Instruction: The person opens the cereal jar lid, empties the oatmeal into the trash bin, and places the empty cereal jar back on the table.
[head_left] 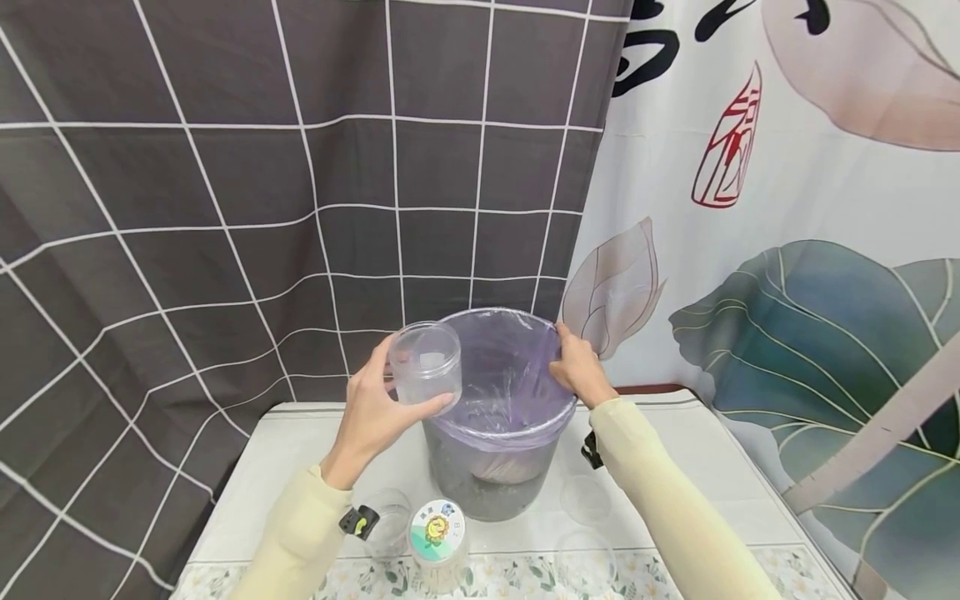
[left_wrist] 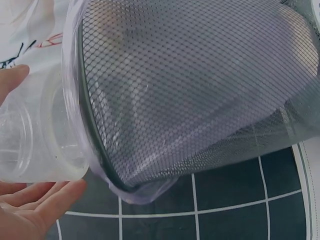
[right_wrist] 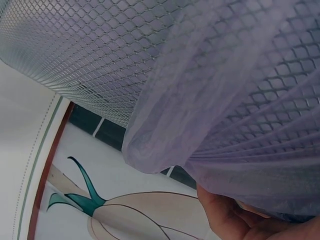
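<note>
The left grip [head_left: 375,408] is holding a clear plastic jar [head_left: 426,362] right by the left side of the bin's [head_left: 487,493] rim, thumb on one side, fingers on the other. Can't tell if the jar is actually touching the purple bag [head_left: 510,358]. Over on the opposite rim, the right grip [head_left: 580,367] is pinching the bag's edge. Thin plastic is probably flexing easily, so I'd be going light and even on the jar, and I'd be pinning bag and rim together so the liner isn't slipping.

Room-wise, the bin's mouth is facing up, wide and unblocked. The table [head_left: 300,442] is leaving bare space left of the bin, but its back edge is running behind. Watch the sleeves: a jar with a printed lid [head_left: 437,533] is standing in front, and two clear discs [head_left: 586,500] are lying to the right.
</note>
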